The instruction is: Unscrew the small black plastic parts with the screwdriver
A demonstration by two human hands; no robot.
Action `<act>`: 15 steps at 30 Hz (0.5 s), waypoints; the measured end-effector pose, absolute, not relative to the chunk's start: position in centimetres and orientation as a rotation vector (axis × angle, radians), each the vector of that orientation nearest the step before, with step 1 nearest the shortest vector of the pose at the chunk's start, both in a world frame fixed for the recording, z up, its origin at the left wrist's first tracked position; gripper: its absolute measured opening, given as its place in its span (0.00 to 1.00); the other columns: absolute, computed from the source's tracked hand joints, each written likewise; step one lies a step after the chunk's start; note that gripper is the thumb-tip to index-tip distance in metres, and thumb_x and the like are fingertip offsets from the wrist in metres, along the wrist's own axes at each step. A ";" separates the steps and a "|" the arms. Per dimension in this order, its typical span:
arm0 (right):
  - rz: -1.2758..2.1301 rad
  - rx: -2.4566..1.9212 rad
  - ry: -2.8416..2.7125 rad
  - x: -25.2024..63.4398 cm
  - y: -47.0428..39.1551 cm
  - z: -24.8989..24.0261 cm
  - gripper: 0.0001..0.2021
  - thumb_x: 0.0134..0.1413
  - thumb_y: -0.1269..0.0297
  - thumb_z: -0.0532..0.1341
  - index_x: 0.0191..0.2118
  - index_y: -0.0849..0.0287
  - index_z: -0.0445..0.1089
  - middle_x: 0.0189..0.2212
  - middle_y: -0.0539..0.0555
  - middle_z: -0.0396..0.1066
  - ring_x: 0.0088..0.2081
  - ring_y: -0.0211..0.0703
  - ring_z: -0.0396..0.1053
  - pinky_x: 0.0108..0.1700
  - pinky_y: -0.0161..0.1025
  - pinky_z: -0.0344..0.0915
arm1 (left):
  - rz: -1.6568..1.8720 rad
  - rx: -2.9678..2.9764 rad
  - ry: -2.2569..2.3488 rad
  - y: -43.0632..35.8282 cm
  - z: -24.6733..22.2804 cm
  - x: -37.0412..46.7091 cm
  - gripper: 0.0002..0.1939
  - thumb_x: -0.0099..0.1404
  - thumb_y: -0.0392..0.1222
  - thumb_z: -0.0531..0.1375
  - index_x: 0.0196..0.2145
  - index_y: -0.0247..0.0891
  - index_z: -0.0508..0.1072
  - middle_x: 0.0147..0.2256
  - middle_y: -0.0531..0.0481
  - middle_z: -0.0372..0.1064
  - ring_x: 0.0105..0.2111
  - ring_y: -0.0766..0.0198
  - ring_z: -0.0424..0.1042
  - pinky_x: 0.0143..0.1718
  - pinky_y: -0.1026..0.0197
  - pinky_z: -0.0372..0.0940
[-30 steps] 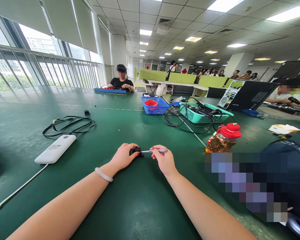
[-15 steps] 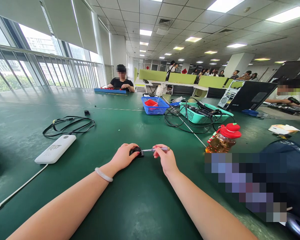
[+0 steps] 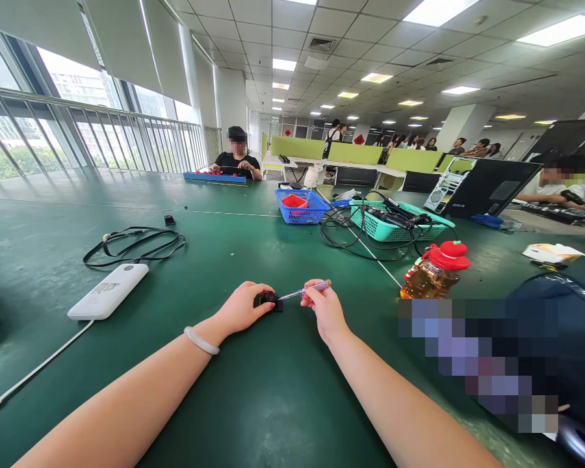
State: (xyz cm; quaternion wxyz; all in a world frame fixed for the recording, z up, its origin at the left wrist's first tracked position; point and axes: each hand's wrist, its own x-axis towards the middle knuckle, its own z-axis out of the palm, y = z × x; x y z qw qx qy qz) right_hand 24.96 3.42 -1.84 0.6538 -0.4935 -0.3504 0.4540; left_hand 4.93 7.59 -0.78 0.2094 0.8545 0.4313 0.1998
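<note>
On the green table (image 3: 253, 403) my left hand (image 3: 242, 306) presses down on a small black part (image 3: 270, 301), fingers curled over it. My right hand (image 3: 325, 310) grips a slim screwdriver (image 3: 306, 290) with a clear purple handle. Its metal tip points left and down into the black part. A pale bangle circles my left wrist.
A white power strip (image 3: 108, 290) with a black cable loop (image 3: 135, 244) lies left. A red-capped bottle (image 3: 435, 271) stands right, beside a dark bag. Blue basket (image 3: 302, 206) and teal basket (image 3: 397, 222) with cables sit farther back. Other people sit at the far end and right.
The screwdriver handle has tilted upward, so the tool now slopes down to the black part instead of lying level. My left hand stays on the part.
</note>
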 end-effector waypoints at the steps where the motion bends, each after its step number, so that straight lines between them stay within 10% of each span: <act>1: 1.034 -1.117 -0.784 25.0 3.5 -1.8 0.12 0.36 0.60 0.66 0.29 0.58 0.68 0.19 0.46 0.67 0.21 0.36 0.65 0.28 0.37 0.67 | 0.553 2.382 1.187 7.6 -0.8 4.9 0.16 0.63 0.49 0.57 0.47 0.46 0.73 0.45 0.50 0.74 0.50 0.53 0.67 0.52 0.52 0.64; 15: 1.079 -1.073 -0.673 25.3 3.5 -1.7 0.18 0.38 0.50 0.70 0.28 0.60 0.71 0.17 0.46 0.67 0.20 0.34 0.64 0.27 0.34 0.66 | 0.551 2.386 1.125 7.6 -1.1 4.9 0.17 0.63 0.51 0.57 0.48 0.46 0.73 0.45 0.48 0.74 0.49 0.52 0.67 0.51 0.51 0.65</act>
